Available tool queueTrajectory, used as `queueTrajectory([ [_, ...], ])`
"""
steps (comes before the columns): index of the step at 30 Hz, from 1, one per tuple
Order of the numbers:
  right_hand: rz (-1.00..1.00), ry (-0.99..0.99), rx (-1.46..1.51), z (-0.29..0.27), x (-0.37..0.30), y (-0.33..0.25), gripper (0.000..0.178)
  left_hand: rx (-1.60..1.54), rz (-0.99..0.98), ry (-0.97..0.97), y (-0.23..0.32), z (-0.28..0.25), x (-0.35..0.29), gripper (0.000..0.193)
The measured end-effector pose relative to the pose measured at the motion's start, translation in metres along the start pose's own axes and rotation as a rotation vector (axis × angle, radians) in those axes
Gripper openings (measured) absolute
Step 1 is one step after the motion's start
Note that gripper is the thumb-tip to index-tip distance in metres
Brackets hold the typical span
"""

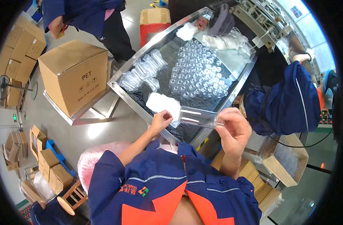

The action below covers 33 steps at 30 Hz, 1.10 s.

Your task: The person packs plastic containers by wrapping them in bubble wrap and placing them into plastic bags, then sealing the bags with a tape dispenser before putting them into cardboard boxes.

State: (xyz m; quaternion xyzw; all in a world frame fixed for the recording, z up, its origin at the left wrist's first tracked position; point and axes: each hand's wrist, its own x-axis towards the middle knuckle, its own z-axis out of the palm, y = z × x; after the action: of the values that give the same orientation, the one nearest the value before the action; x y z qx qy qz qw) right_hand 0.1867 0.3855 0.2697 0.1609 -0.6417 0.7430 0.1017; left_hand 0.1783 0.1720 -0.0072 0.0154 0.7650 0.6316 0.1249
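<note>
A clear plastic bottle (199, 117) lies sideways above the near end of a metal-rimmed table (135, 107). My right hand (233, 129) grips it by its threaded neck, and its base points left. Beside the base, my left hand (162, 122) is closed in a pinch at the edge of a crumpled white cloth (162, 103). Whether the cloth or something else is between those fingers, I cannot make out. Farther back on the table, many similar clear bottles (197, 71) stand close together on black plastic film.
Bagged clear plastic (143, 69) lies at the table's left side; a dark fan (221, 22) stands at its far end. Left of the table, a large carton (75, 75) rests on a metal stand. One person (81, 15) is at the far left, another (287, 101) at the right.
</note>
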Motion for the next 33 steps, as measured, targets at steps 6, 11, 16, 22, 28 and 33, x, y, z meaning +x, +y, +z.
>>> queueTrajectory([
  [6, 0.231, 0.160, 0.097, -0.006, -0.012, 0.006, 0.020, -0.094, -0.003, 0.091, 0.041, 0.003, 0.000, 0.006],
  [11, 0.329, 0.262, 0.217, -0.003, -0.013, 0.018, 0.022, -0.298, 0.087, 0.131, 0.085, 0.006, 0.003, 0.004],
  [16, 0.399, 0.221, 0.313, -0.006, -0.024, 0.050, 0.020, -0.434, 0.188, 0.107, 0.140, 0.010, -0.001, 0.011],
  [22, 0.487, 0.191, 0.496, 0.004, -0.031, 0.072, 0.014, -0.456, 0.359, -0.016, 0.156, 0.018, -0.006, 0.038],
  [28, 0.244, 0.228, -0.188, 0.006, -0.035, 0.086, 0.013, -0.750, 0.137, -0.011, 0.140, 0.008, -0.006, 0.039],
  [33, -0.087, -0.086, -0.824, 0.015, -0.031, 0.090, 0.031, -0.404, 0.314, -0.198, 0.145, 0.002, -0.010, 0.036],
])
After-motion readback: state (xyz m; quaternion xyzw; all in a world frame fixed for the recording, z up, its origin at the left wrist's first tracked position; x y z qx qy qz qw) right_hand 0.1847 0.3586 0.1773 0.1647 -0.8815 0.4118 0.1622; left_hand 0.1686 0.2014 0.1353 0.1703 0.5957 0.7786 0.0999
